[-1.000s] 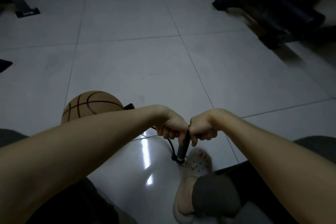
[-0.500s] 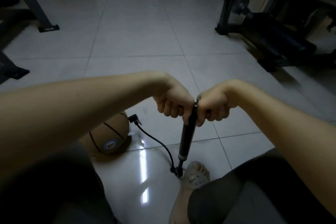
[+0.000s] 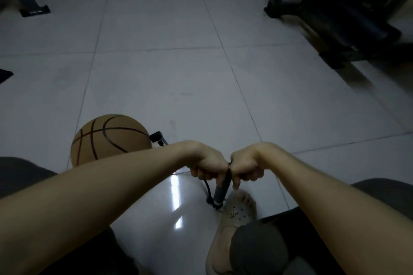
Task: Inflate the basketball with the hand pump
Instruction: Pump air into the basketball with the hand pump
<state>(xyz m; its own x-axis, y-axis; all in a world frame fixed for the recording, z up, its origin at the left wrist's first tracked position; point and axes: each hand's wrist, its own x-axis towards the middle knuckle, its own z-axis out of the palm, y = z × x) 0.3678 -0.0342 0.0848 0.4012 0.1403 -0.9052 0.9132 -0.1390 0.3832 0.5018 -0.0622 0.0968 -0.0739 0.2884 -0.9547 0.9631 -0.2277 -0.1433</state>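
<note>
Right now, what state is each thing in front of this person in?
basketball: resting on the floor, looks round.
hand pump: upright on the floor, leaning slightly, base at the toe of the shoe.
left hand: grips the pump's top, left side.
right hand: grips the pump's top, right side.
hose: curves from the pump base up behind the left hand.
hose connector: at the basketball's right edge; plugged in or not, cannot tell.

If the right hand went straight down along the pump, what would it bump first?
Probably the pale shoe by the pump base; the right hand sits above its toe, though depth is unclear.
</note>
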